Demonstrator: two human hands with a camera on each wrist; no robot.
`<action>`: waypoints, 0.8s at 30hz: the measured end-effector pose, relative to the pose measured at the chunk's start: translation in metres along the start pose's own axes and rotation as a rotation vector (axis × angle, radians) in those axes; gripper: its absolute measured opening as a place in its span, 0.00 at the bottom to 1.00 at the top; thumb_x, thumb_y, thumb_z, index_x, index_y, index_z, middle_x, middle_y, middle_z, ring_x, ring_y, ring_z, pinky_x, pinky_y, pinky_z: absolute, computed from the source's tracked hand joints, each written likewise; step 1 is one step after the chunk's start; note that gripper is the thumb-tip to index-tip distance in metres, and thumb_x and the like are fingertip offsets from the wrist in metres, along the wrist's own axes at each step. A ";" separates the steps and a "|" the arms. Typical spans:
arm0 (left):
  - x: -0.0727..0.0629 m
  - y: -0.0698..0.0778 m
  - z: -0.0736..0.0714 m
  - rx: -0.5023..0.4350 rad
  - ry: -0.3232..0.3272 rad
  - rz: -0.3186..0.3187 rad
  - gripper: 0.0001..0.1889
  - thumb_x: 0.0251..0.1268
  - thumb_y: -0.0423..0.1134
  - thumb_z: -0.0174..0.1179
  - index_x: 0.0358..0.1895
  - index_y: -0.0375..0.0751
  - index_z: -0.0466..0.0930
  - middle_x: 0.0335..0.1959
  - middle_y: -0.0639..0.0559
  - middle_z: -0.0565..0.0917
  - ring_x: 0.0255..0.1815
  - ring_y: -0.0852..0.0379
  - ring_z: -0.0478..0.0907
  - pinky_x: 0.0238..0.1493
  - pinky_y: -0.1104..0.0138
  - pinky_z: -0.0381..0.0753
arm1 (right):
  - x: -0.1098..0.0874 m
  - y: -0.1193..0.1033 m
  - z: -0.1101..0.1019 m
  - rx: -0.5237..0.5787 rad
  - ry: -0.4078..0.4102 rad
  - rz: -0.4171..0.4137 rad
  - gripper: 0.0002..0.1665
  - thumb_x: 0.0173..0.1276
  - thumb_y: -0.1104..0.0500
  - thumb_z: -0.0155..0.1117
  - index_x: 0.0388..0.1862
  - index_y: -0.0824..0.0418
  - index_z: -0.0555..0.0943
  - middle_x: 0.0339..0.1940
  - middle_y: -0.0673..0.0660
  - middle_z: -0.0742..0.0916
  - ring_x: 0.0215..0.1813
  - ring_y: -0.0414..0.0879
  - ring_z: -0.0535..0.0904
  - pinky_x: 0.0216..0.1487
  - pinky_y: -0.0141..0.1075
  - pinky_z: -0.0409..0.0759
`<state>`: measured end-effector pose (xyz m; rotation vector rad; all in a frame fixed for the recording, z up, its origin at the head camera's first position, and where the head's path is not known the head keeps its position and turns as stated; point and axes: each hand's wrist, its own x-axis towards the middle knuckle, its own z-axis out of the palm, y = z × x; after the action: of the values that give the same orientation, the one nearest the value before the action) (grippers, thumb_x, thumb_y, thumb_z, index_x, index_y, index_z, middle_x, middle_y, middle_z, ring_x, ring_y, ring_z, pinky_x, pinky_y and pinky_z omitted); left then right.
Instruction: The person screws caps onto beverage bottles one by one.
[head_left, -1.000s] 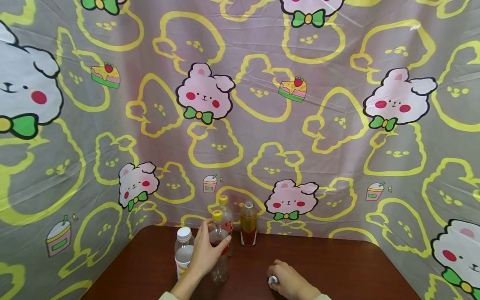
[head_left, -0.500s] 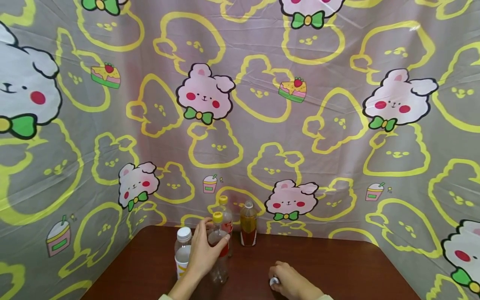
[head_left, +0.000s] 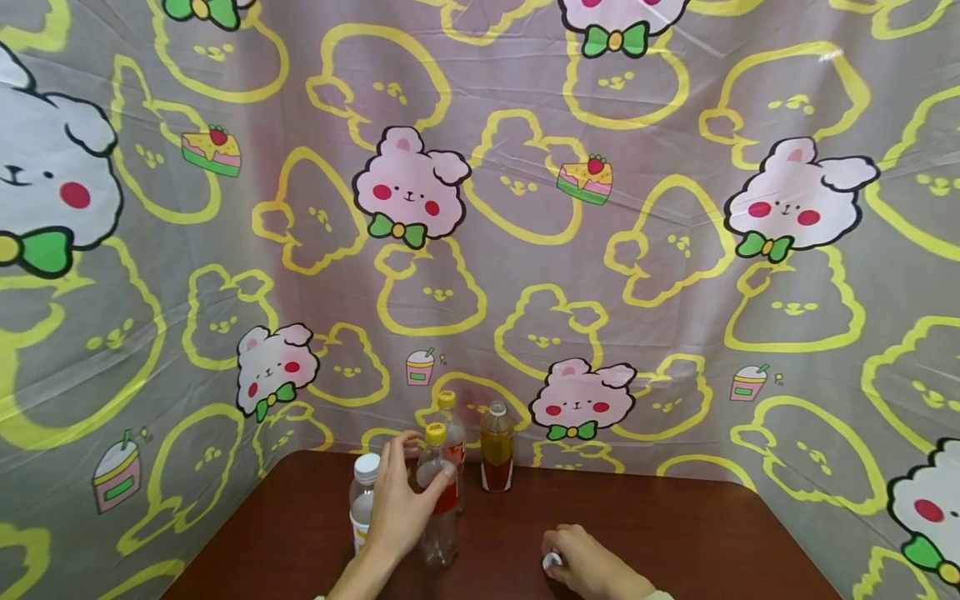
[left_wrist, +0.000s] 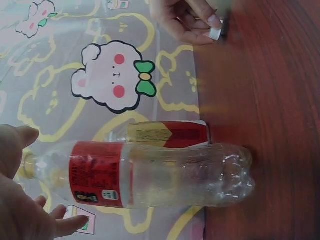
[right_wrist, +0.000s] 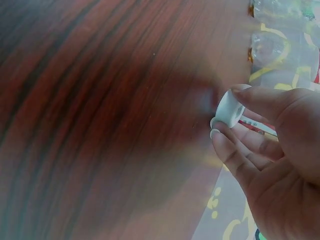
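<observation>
A clear plastic bottle (head_left: 437, 542) with a red label and a yellow cap stands upright on the table, left of centre. My left hand (head_left: 401, 507) is beside its upper part, thumb and fingers spread apart. In the left wrist view, the fingers (left_wrist: 70, 226) and thumb are stretched out either side of the bottle's neck, not curled round it. To the right, my right hand (head_left: 588, 562) pinches a white bottle cap (right_wrist: 229, 109) between thumb and fingertips, close over the table.
A bottle with a white cap (head_left: 366, 471) stands left of my left hand, partly covered by it. Behind the red-labelled bottle is another yellow-capped bottle (head_left: 447, 402). A bottle of amber drink (head_left: 497, 454) stands near the patterned curtain (head_left: 660, 333) behind the dark red table (head_left: 675, 525).
My left hand has shifted slightly left, its fingers opening wider away from the red-labelled bottle. My right hand has moved slightly right with the white cap.
</observation>
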<state>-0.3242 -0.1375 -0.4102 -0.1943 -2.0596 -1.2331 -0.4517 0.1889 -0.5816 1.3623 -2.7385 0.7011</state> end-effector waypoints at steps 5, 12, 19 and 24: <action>-0.002 0.013 -0.009 0.000 0.036 -0.003 0.35 0.54 0.37 0.78 0.63 0.43 0.69 0.55 0.48 0.74 0.58 0.47 0.74 0.58 0.49 0.76 | -0.012 -0.048 -0.029 0.052 0.046 -0.091 0.06 0.72 0.62 0.67 0.36 0.51 0.80 0.31 0.38 0.81 0.33 0.30 0.74 0.30 0.29 0.75; -0.010 0.039 -0.021 0.016 0.176 0.168 0.31 0.53 0.37 0.79 0.60 0.42 0.73 0.54 0.51 0.76 0.54 0.57 0.72 0.57 0.59 0.72 | -0.023 -0.107 -0.065 0.152 0.073 -0.025 0.06 0.72 0.65 0.65 0.34 0.58 0.80 0.29 0.42 0.81 0.31 0.30 0.73 0.31 0.29 0.75; -0.022 0.070 -0.021 -0.017 0.174 0.360 0.28 0.56 0.34 0.77 0.60 0.46 0.75 0.55 0.54 0.77 0.53 0.57 0.74 0.52 0.67 0.73 | -0.031 -0.115 -0.079 0.226 0.103 0.044 0.02 0.72 0.65 0.66 0.39 0.59 0.82 0.32 0.44 0.83 0.35 0.31 0.76 0.35 0.30 0.78; -0.031 0.082 -0.013 -0.045 0.102 0.357 0.28 0.56 0.34 0.76 0.59 0.49 0.75 0.55 0.57 0.76 0.56 0.60 0.75 0.52 0.62 0.78 | -0.039 -0.117 -0.087 0.266 0.146 0.084 0.02 0.72 0.60 0.67 0.42 0.56 0.83 0.36 0.44 0.85 0.36 0.33 0.79 0.37 0.33 0.80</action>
<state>-0.2571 -0.0972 -0.3682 -0.4878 -1.8140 -1.0458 -0.3555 0.1915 -0.4655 1.1829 -2.6747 1.1570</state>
